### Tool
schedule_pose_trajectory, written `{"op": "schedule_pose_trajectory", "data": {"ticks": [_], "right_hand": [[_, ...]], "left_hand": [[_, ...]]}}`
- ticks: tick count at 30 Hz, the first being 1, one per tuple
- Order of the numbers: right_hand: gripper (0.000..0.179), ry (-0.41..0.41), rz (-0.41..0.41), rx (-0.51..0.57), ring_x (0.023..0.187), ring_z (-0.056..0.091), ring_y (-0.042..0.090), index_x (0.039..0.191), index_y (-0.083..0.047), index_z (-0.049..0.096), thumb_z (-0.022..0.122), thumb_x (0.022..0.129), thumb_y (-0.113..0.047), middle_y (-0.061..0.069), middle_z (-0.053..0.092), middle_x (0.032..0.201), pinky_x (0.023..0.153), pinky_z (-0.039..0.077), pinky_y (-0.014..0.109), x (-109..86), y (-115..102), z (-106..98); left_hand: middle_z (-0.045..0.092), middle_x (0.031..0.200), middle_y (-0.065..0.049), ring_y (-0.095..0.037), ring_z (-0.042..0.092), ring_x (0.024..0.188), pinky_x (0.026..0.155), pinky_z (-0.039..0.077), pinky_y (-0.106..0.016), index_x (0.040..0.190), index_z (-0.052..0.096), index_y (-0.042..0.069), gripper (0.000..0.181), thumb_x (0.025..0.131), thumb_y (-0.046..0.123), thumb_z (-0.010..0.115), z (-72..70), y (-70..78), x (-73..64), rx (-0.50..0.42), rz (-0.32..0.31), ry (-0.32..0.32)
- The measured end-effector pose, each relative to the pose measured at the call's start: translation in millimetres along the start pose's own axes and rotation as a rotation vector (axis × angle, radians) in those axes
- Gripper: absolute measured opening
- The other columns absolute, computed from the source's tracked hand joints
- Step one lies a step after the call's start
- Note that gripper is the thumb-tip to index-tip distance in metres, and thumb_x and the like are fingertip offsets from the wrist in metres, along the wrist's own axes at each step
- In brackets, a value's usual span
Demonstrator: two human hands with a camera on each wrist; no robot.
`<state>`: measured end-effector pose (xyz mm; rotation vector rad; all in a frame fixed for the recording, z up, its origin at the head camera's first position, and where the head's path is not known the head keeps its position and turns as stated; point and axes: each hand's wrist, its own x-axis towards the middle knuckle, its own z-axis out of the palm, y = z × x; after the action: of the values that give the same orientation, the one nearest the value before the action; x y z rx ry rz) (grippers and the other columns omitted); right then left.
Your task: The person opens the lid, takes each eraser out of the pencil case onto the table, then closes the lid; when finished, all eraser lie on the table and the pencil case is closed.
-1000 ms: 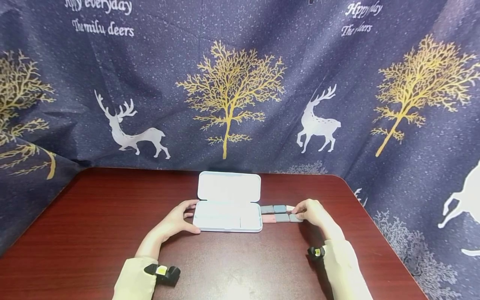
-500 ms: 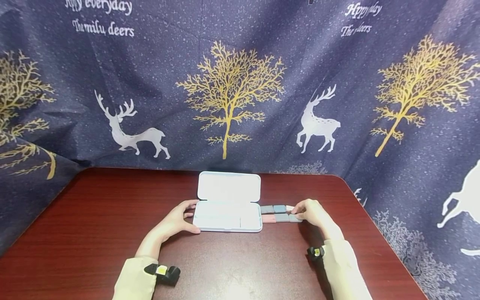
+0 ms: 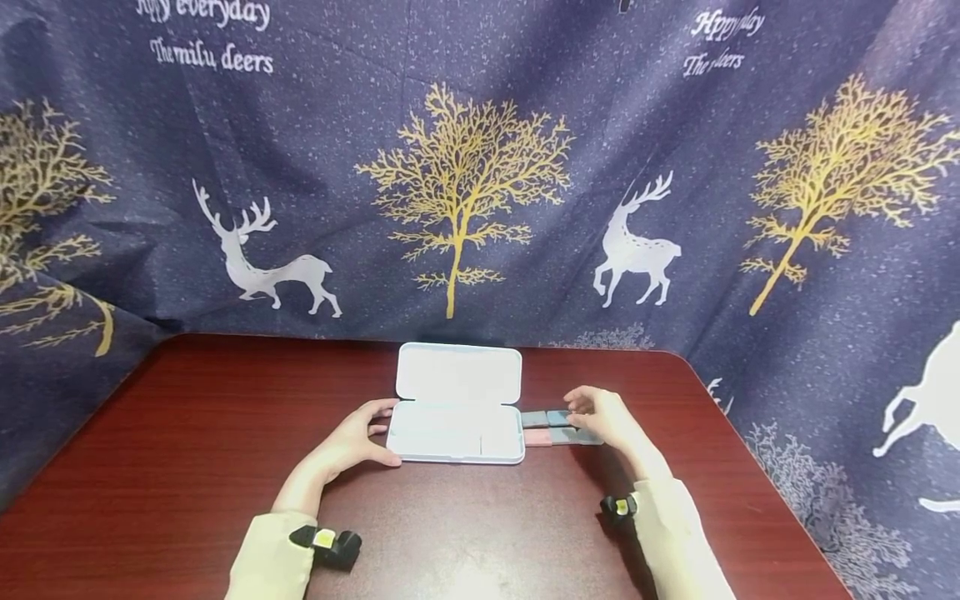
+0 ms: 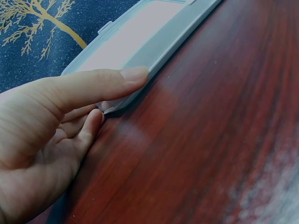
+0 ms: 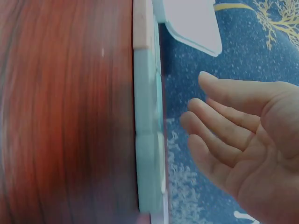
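An open white hinged pencil case [image 3: 455,457] lies on the table, its lid [image 3: 459,372] tilted back. My left hand [image 3: 347,440] grips the case's left end, thumb at the front corner and fingers behind. In the left wrist view the thumb [image 4: 103,85] lies along the rim. Two rows of small flat blocks run from the case's right end. A pink block [image 3: 537,437] and a grey-green block [image 3: 564,436] are in front, a grey block [image 3: 533,419] and a blue block [image 3: 557,417] behind. Above the right end of the rows hovers my right hand [image 3: 606,414], fingers loosely bent, holding nothing.
The dark red table [image 3: 262,392] reaches back to a blue curtain [image 3: 322,150] printed with trees and deer. A strap with a black camera is on each wrist, the left camera [image 3: 345,550] close above the tabletop.
My right hand has let go at the far right end of the block rows, lifted slightly and moved left. Its fingers have spread. My left hand and the pencil case stay where they were.
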<state>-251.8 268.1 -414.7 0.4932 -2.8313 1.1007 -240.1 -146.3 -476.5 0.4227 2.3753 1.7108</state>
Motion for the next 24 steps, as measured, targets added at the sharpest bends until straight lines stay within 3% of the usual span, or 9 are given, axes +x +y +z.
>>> {"op": "schedule_pose_trajectory", "data": {"ticks": [5,11,19,24], "right_hand": [[0.044,-0.009,-0.033,0.073,0.103,0.066,0.043,0.124,0.012,0.055,0.070,0.084,0.001,0.029,0.066,0.112,0.086,0.059,0.047,9.7,-5,12],[0.058,-0.061,-0.032,0.180,0.117,0.059,0.045,0.138,0.011,0.044,0.068,0.088,-0.005,0.030,0.058,0.129,0.098,0.052,0.053,26.7,-14,23],[0.064,-0.111,0.012,0.287,0.127,0.051,0.044,0.146,0.010,0.032,0.063,0.093,-0.006,0.031,0.047,0.141,0.104,0.050,0.050,54.3,-25,33],[0.058,-0.057,0.012,0.296,0.122,0.055,0.045,0.144,0.011,0.036,0.061,0.092,-0.002,0.033,0.051,0.135,0.101,0.052,0.046,64.8,-30,40]], "left_hand": [[0.044,0.136,-0.030,-0.046,0.051,0.123,0.102,0.051,-0.047,0.143,0.037,-0.007,0.095,0.063,0.001,0.087,-0.3,-0.3,-0.2,0.000,0.002,-0.004],[0.044,0.136,-0.030,-0.046,0.050,0.123,0.102,0.051,-0.047,0.142,0.037,-0.007,0.095,0.062,0.000,0.087,-0.6,0.8,-0.6,-0.008,0.007,-0.006],[0.044,0.137,-0.030,-0.046,0.051,0.123,0.101,0.052,-0.047,0.143,0.037,-0.007,0.095,0.062,0.000,0.087,-1.3,1.7,-0.6,0.002,0.000,0.000],[0.044,0.137,-0.030,-0.045,0.051,0.123,0.101,0.052,-0.046,0.143,0.037,-0.007,0.096,0.062,0.001,0.088,-0.2,2.4,-0.5,0.005,-0.004,0.000]]}}
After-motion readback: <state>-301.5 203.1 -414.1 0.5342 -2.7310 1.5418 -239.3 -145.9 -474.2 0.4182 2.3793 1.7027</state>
